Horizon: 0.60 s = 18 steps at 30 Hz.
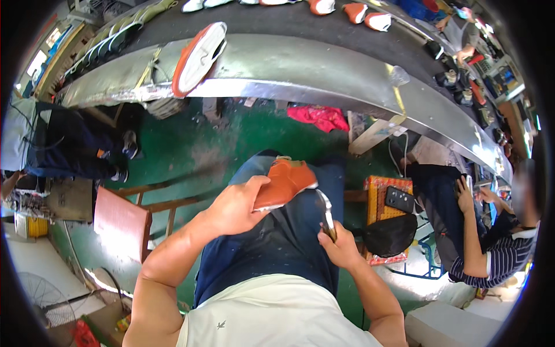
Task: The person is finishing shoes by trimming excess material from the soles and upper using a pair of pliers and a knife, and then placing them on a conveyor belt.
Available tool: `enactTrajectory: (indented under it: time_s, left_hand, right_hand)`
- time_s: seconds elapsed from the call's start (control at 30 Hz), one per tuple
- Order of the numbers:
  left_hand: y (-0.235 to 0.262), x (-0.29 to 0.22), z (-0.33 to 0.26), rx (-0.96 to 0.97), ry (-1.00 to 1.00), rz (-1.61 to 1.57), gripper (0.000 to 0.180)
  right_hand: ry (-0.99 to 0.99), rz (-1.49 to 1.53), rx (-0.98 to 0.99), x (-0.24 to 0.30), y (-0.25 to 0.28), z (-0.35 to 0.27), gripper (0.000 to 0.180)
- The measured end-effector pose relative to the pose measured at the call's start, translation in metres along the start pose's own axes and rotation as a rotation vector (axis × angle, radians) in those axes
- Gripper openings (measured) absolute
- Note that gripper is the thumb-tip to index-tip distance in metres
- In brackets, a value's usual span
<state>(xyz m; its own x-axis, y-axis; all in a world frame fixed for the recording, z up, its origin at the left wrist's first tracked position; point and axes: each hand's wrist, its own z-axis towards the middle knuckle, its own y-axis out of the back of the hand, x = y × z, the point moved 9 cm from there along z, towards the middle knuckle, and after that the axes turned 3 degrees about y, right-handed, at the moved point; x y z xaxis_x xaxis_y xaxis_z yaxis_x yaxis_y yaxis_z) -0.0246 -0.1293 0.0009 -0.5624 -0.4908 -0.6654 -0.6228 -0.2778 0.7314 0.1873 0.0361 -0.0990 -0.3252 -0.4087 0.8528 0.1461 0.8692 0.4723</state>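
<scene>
My left hand [236,205] is closed around the toe part of an orange-brown shoe [284,182] with a pale sole edge, held above my lap. In my right hand [341,247] is a shiny metal hand tool [327,213] with a curved end; my fingers wrap its darker lower part. The tool's tip sits close to the shoe's right end, and whether they touch I cannot tell. Beyond my knees, another orange shoe with a white sole [199,59] leans on the metal edge of the bench.
A dark conveyor belt [272,24] carrying several shoes runs behind the metal ledge [289,66]. To my right, a stool [381,185] bears a phone and a black cap-like item, beside a seated person [497,254]. A wooden stool [122,222] and another person [69,139] are at left.
</scene>
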Motion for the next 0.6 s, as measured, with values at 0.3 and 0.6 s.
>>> enactTrajectory:
  time_s: [0.3,0.6]
  left_hand:
    - [-0.056,-0.029,0.118,0.216,0.147,-0.317,0.058]
    - [-0.133,0.067,0.010,0.107,0.347,-0.474,0.023]
  right_hand:
    - [-0.195,0.307,-0.153,-0.051,0.032,-0.055,0.028]
    - [-0.102,-0.018,0.282,0.003,0.024,-0.025,0.046]
